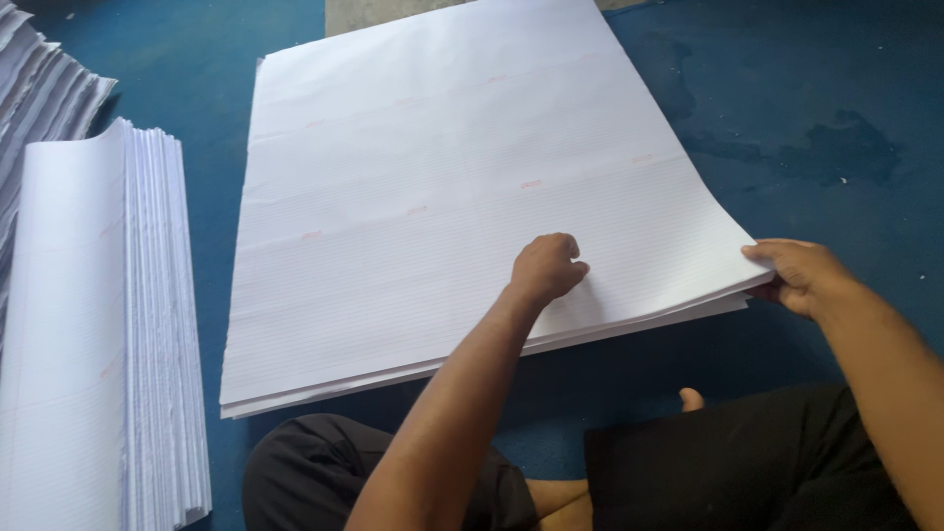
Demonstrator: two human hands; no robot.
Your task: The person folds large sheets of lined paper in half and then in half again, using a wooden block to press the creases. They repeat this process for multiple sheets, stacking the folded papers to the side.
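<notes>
A person sits on a blue floor [836, 88] with legs in dark trousers [728, 462] at the near edge of the view. In front of them lies a low pile of large white ruled sheets [442, 177]. It rests flat on the floor in the middle of the scene and reaches from near the knees to the far edge.

The left hand [544, 267] rests on top of this pile, near its near edge. The fingers are curled in, almost like a loose fist, and the knuckles press on the top sheet. It does not grip anything that I can see.

The right hand [801, 275] is at the near right corner of the pile. It is closed around that corner, with the thumb on top and the fingers under the sheets, and the corner is lifted a little from the floor.

At the left there is a second stack of folded white sheets [98, 334], thick, with its many edges turned to the right. Behind it, in the far left corner, a further heap of paper [44, 88] is partly visible. The floor at the far right has darker stains [836, 147].
</notes>
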